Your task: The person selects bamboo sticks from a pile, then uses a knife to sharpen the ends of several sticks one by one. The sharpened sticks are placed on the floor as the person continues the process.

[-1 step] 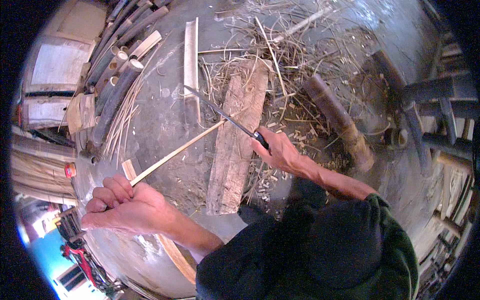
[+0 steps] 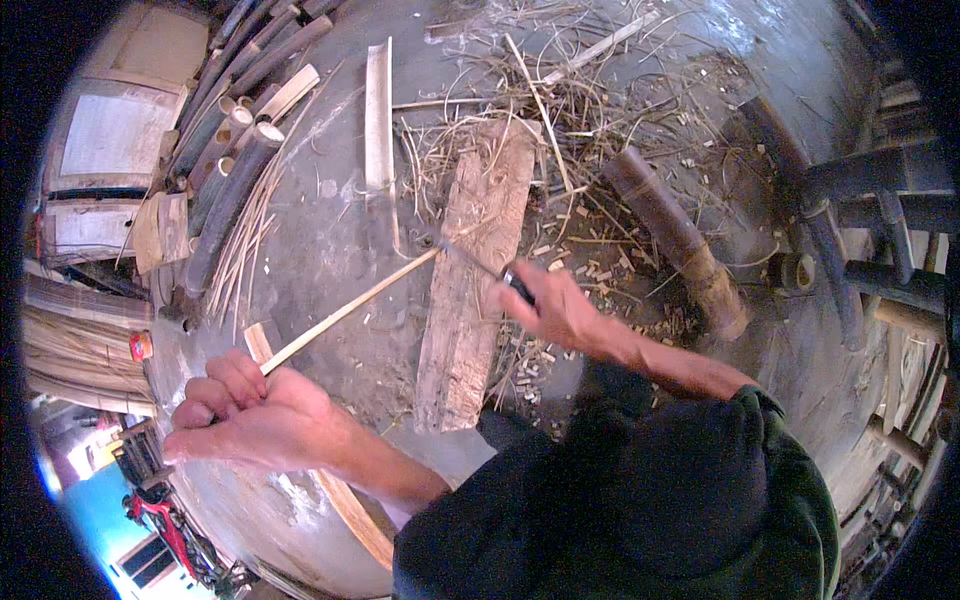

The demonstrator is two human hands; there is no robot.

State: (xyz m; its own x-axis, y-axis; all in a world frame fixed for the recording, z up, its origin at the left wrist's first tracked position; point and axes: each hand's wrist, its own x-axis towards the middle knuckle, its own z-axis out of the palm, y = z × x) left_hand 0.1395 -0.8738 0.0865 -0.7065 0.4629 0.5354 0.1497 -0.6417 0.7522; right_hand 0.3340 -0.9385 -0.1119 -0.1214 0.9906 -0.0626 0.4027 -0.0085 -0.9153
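Note:
My left hand (image 2: 250, 410) is closed round the near end of a thin, pale bamboo strip (image 2: 350, 306). The strip slants away to the right, and its far end reaches the worn wooden board (image 2: 455, 350) on the floor. In my right hand (image 2: 550, 305) is the black handle of a knife (image 2: 472, 257). Its dark blade points left and away, over the board and close to the far part of the strip. Motion smears the blade and that hand, so whether blade and strip touch cannot be told.
Beyond the board lies a tangle of shavings (image 2: 560, 110), with small offcuts (image 2: 590, 262) scattered rightward. A thick bamboo pole (image 2: 665, 225) lies right of the board, a split bamboo piece (image 2: 379, 120) left of it. Bamboo tubes (image 2: 235, 195) and thin strips (image 2: 240, 255) line the left.
The knife blade has swung and now looks shorter and blurred, its tip nearer the board. My right hand has turned slightly; my left hand and the strip have hardly moved.

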